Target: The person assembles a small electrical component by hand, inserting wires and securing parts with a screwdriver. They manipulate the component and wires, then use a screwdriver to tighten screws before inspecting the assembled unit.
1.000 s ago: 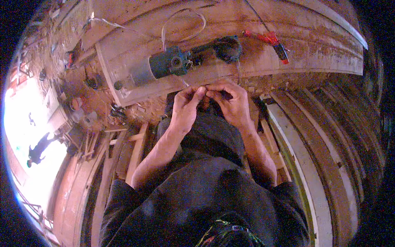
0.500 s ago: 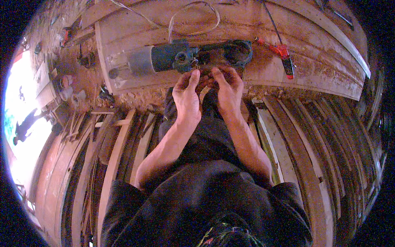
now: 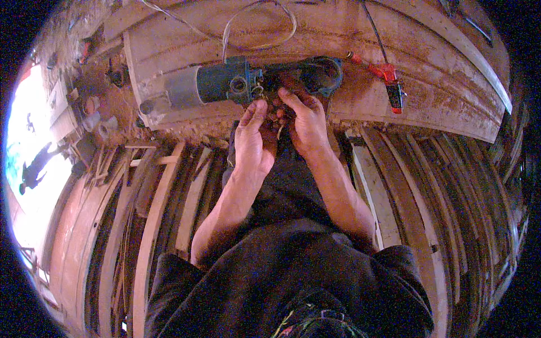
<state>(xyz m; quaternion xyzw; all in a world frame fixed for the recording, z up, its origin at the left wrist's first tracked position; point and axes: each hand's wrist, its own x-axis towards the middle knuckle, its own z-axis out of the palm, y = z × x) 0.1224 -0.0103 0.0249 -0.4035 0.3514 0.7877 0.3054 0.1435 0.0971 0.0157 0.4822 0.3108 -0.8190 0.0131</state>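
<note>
A blue power tool lies on its side across the dusty board, its long body to the left and its loop-shaped handle to the right. Between body and handle its inside is exposed, and thin wires stick out there. My left hand is just below those wires, thumb and forefinger pinched together at a wire end. Close beside it, my right hand has its thumb raised near the handle and its other fingers curled. Whatever lies between the right fingers is too small and dark to make out.
A wide wooden board carries the tool. On it, to the right, lies a red and black hand tool beside a dark cord. A pale cable loops behind. Long planks lie on both sides of me.
The blue tool has shifted slightly left and tilted. My left hand has dropped a little away from the wires, and my right hand has moved slightly left, its thumb now higher.
</note>
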